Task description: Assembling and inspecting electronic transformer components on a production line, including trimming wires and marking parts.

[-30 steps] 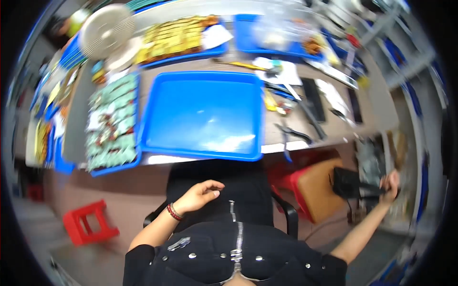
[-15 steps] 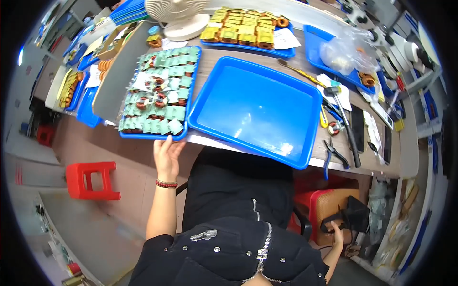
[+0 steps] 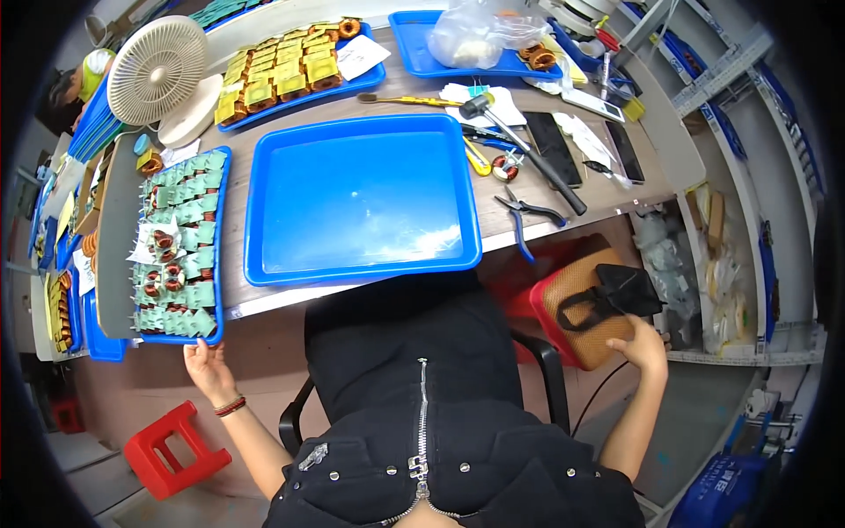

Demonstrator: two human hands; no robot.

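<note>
At the bench's near left edge, my left hand [image 3: 209, 370] has its fingers on the near rim of a blue tray [image 3: 224, 231], gripping it. Rows of copper-wound coils with green tabs [image 3: 189, 194] fill that tray; a few bare red-brown coils [image 3: 164, 280] and white paper lie on top. My right hand [image 3: 642, 345] is low on the right, thumb apart from the other fingers, with nothing visible in it. It is beside a black bag [image 3: 627, 290] on a woven seat mat [image 3: 572, 304]. Between my arms, a large blue tray [image 3: 361, 198] holds nothing.
Behind stand a fan [image 3: 157, 70], a tray of yellow-wrapped coils [image 3: 282, 75] and a tray with a plastic bag [image 3: 462, 35]. A hammer [image 3: 537, 158], pliers [image 3: 526, 211] and phones [image 3: 553, 148] lie right. A red stool [image 3: 172, 449] is on the floor.
My view has turned to the right, so the bench appears shifted left. My left hand stays at the rim of the coil tray. My right hand shows more fully beside the black bag.
</note>
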